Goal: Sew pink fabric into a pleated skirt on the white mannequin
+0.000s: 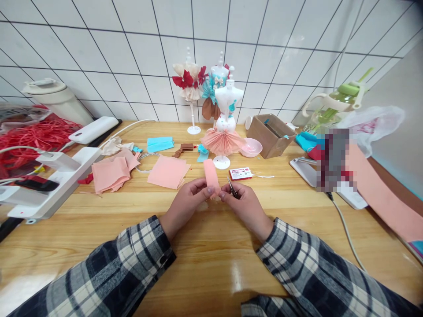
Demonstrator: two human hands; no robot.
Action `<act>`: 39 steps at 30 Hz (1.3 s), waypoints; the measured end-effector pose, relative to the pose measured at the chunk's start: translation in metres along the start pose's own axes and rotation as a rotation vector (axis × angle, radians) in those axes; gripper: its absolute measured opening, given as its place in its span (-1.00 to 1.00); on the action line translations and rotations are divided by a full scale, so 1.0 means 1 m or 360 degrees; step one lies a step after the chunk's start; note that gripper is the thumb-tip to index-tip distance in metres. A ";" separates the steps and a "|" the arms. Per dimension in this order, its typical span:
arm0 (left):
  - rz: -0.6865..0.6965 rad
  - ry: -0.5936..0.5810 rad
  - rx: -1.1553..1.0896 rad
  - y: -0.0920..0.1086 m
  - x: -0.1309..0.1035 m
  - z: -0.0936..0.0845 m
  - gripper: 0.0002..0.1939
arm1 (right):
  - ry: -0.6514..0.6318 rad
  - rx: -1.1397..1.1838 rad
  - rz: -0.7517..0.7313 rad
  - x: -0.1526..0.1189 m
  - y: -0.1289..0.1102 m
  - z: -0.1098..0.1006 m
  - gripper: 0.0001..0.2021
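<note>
My left hand [189, 200] pinches a narrow pink paper strip [210, 174] between thumb and fingers. At the strip's lower end, the thumb and fingertip of my right hand [243, 203] hold its corner. Small dark scissors [232, 188] rest within my right hand, tips pointing up and away. Just beyond both hands stands a white mannequin [228, 99] wearing a pleated pink paper skirt [222, 141]. A stack of square pink sheets [168, 171] lies left of the strip, and a small red and white box [240, 173] lies to its right.
Two dressed mannequins [193, 103] stand behind. A pink bowl [251, 147] and cardboard box [271, 135] are at back right. Crumpled pink sheets [110, 172], blue paper [160, 144] and a power strip [59, 189] lie left. A phone stand [303, 171] and cable [345, 224] are right.
</note>
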State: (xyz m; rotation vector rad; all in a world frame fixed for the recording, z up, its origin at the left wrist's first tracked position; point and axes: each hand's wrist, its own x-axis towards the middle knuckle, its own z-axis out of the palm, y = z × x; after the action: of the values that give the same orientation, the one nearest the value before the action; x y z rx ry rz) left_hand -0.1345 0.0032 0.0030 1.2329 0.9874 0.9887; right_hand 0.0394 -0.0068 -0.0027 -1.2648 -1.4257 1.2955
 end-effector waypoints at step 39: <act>-0.0158 0.0324 -0.0580 0.001 0.001 0.004 -0.78 | -0.0517 -0.0247 -0.0023 -0.017 0.005 0.016 -0.73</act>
State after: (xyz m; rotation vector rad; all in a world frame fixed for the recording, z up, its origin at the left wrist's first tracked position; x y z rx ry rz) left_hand -0.1308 0.0036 0.0043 0.7865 0.9628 1.1722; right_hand 0.0273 -0.0262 -0.0089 -1.1774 -1.7891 1.4524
